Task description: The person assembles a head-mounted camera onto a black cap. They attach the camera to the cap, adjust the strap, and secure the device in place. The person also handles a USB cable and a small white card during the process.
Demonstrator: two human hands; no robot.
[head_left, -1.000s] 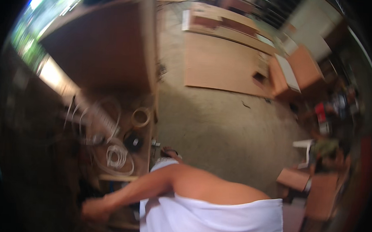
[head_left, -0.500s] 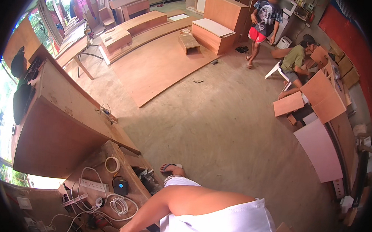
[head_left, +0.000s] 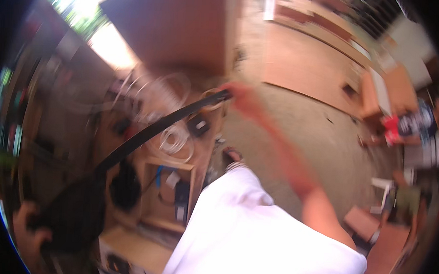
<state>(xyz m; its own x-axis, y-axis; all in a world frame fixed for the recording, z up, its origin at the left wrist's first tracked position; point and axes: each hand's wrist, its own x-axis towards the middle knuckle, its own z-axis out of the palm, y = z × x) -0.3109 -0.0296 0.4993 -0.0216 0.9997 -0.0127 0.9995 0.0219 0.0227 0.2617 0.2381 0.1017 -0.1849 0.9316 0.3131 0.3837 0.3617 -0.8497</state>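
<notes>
A wide black strap stretches diagonally across the workbench. My right hand, smeared by motion, is closed round its upper end, with the arm held out over the bench's edge. The strap's lower end joins a dark, soft bag-like piece at the lower left, whose exact kind is hard to make out. My left hand grips that piece at its outer side, fingers curled over it. Beneath the strap lie a coiled white cable and a small black boxy device.
An open wooden compartment holds a black item and something blue. A light box stands in front of it. A large brown panel rises behind the bench. Boards lie on the floor; one person stands and another sits at the right.
My view has swung left and tilted. An arm that reached down beyond the lower edge is now raised, and both hands hold the black strapped piece, which was out of sight before.
</notes>
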